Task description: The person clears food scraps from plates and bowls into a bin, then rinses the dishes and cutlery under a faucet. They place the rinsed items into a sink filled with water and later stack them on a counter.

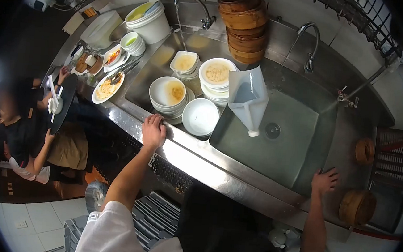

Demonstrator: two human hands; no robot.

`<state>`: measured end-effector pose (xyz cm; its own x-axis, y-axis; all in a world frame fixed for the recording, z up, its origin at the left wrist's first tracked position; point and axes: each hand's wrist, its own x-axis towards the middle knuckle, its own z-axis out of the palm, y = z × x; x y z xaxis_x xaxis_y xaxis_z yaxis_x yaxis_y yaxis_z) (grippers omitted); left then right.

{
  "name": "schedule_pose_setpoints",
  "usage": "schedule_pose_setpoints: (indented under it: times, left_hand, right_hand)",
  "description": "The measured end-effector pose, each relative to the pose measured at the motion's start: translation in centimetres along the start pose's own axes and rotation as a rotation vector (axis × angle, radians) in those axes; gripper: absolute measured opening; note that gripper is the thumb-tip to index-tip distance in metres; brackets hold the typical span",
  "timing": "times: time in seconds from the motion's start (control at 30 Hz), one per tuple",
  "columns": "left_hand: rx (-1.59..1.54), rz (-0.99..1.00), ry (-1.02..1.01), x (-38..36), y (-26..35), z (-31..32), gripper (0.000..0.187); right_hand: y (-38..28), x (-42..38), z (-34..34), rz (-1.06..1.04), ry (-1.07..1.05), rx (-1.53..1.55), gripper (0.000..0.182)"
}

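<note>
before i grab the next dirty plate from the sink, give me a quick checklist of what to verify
1. Left hand free: ok, it rests open on the sink's front rim, holding nothing.
2. Right hand free: ok, flat on the rim at the right basin's corner.
3. Plate stacks within reach: ok, just beyond the left hand, some with food residue.
4. Right basin open for work: not ok, a cut plastic jug leans into it.
5. Drain unblocked: cannot tell.
6. Tap off: not ok, a thin stream appears to run.
</note>
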<state>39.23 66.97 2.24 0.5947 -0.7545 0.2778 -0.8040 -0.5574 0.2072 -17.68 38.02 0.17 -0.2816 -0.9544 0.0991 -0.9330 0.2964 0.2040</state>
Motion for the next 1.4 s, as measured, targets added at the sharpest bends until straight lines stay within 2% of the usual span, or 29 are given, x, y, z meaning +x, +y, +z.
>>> schedule_pose_setpoints:
  times: [0.67,0.77,1.4]
  left_hand:
    - [0.004,-0.016,-0.003,0.2,0.3,-0.4,0.033]
    - [-0.001,0.019,0.018,0.2,-0.3,0.2,0.033]
    - [0.030,0.060,-0.035,0.1,-0.4,0.8,0.031]
  right_hand:
    - [0.1,0.2,0.6,0.004,-0.003,-0.016,0.075]
    - [-0.1,0.0,-0.5,0.014,-0.061,-0.003,0.076]
    - [0.2,0.3,0.0,0.007,0.015,0.053,0.077]
